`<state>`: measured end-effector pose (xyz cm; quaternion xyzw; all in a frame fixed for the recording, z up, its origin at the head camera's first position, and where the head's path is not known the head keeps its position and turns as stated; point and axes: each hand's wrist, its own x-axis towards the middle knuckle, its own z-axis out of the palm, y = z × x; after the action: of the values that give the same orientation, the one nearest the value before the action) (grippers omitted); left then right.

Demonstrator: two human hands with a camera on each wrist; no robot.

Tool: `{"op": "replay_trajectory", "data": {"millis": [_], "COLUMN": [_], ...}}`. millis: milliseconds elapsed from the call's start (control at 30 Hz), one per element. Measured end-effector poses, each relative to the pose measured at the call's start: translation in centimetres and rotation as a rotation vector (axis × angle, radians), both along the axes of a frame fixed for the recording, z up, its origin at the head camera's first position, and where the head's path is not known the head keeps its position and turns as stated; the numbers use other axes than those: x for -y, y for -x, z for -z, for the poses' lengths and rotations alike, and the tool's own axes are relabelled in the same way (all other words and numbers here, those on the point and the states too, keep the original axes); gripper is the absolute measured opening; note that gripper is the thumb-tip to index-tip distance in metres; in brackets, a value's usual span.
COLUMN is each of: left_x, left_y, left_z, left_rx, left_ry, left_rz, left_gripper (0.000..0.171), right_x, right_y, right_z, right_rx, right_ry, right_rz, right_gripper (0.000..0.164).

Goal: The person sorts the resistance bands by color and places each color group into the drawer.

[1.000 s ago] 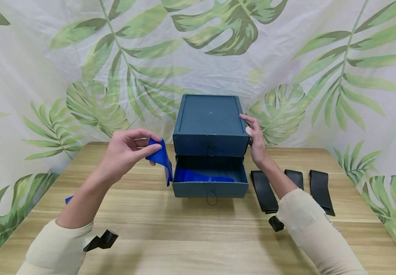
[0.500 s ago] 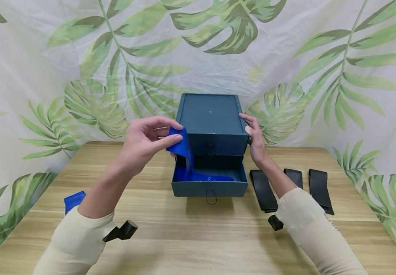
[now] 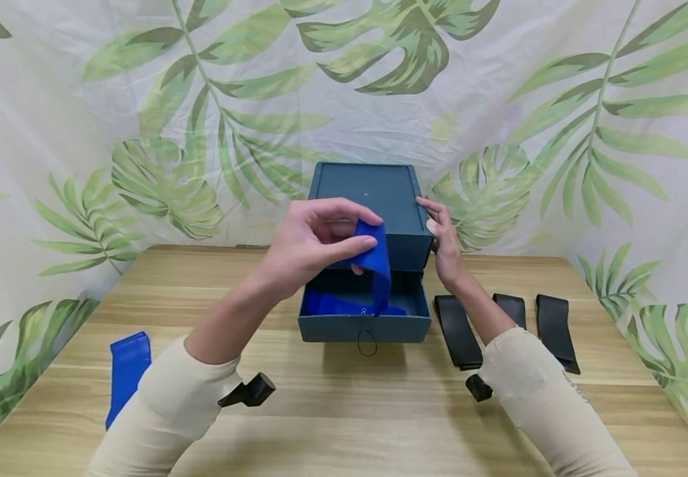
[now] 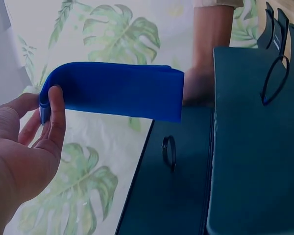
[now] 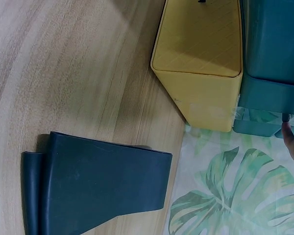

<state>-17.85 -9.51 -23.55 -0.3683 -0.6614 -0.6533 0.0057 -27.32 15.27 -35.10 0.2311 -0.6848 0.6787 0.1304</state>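
Observation:
My left hand [image 3: 311,245] pinches a folded blue resistance band [image 3: 375,262] between thumb and fingers, above the pulled-out drawer [image 3: 323,328]. In the left wrist view the held band [image 4: 117,90] stretches out flat from the fingers. Inside that drawer lies another blue band [image 3: 335,306] with pale lettering. The drawer belongs to a dark teal drawer unit [image 3: 364,185], whose upper drawer is closed. Against the unit's right side rests my right hand [image 3: 447,252], its fingers extended along the top edge.
Folded black bands [image 3: 457,334] lie on the table right of the unit. One more blue band [image 3: 126,371] lies at the left, partly behind the left sleeve. The right wrist view shows a yellow drawer [image 5: 201,93] beside the teal ones. A leaf-print cloth [image 3: 248,146] hangs behind.
My left hand has carried the blue band rightward, from beside the unit to over the pulled-out drawer. The blue band at left has come into view. The right hand stays put.

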Motion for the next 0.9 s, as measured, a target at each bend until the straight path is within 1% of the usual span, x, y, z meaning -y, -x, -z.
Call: {"op": "replay_trajectory", "data": {"millis": [133, 300, 500, 700, 767, 900], "left_x": [-1.3, -2.8, -3.9, -4.3, -4.5, -5.0], "left_y": [0.8, 1.9, 2.9, 3.5, 3.6, 3.5], "left_z": [0.3, 1.2, 2.2, 2.6, 2.7, 2.9], "left_rx": [0.000, 0.003, 0.008, 0.010, 0.021, 0.053], "left_ry": [0.023, 0.067, 0.145, 0.176, 0.205, 0.285], "left_rz": [0.027, 0.055, 0.043, 0.006, 0.015, 0.060], "left_gripper": [0.023, 0.022, 0.022, 0.020, 0.020, 0.021], "right_x": [-0.1, 0.0, 0.0, 0.1, 0.0, 0.0], "right_y": [0.0, -0.1, -0.1, -0.1, -0.1, 0.1], "right_z": [-0.1, -0.2, -0.2, -0.1, -0.1, 0.0], "right_rx": [0.008, 0.004, 0.002, 0.005, 0.004, 0.004], "right_ry": [-0.004, -0.015, -0.005, -0.002, -0.003, -0.003], "right_rz": [0.001, -0.007, -0.007, -0.008, -0.006, 0.000], "right_gripper": [0.064, 0.064, 0.064, 0.064, 0.064, 0.064]}}
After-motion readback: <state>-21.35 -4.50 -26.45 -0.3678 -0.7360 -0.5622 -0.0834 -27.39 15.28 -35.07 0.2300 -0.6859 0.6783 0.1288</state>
